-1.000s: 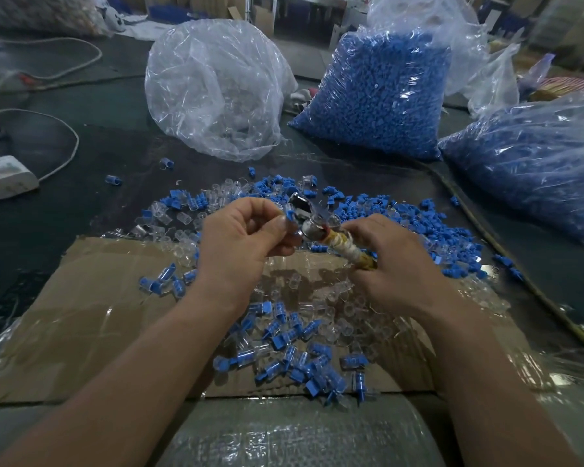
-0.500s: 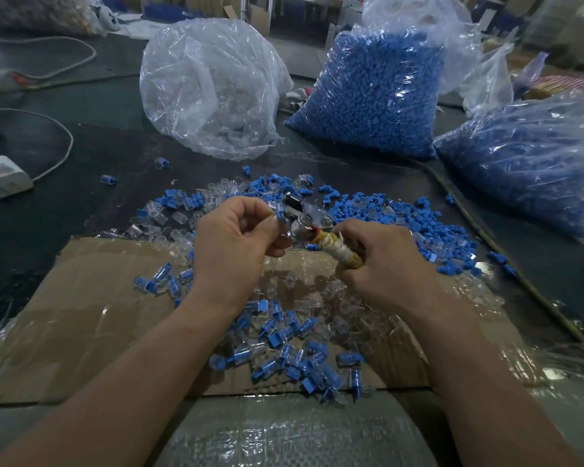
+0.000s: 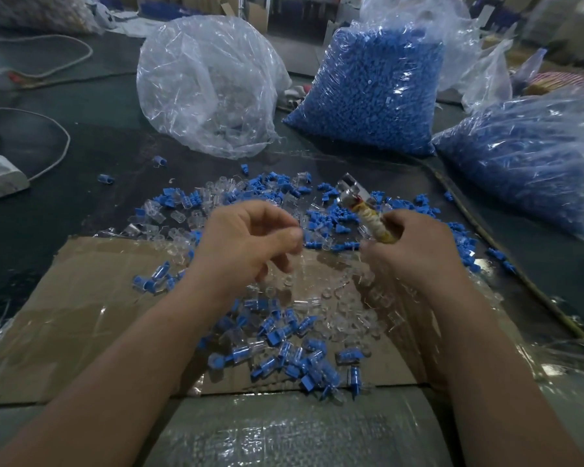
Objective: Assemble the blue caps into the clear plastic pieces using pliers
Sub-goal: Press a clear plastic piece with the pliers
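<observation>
- Dozens of assembled pieces [image 3: 284, 348], blue caps seated in clear bodies, lie heaped at lower centre on a cardboard sheet [image 3: 81, 315]; a fair batch looks done.
- Just above them, loose clear plastic pieces [image 3: 338, 298] wait uncapped between the two wrists.
- At centre frame, the left hand [image 3: 250, 244] has curled fingers with the thumb meeting the forefinger; blur hides whether it pinches anything.
- At centre right, the right hand [image 3: 415, 247] grasps the tape-wrapped handles of the pliers [image 3: 373, 224], nose pointing up and left.
- Beyond the hands, loose blue caps [image 3: 334, 224] are scattered among more clear pieces.
- Farthest, across the upper frame, a clear-piece bag [image 3: 209, 85] and a full blue-cap bag [image 3: 368, 92] suggest most of the work remains.
</observation>
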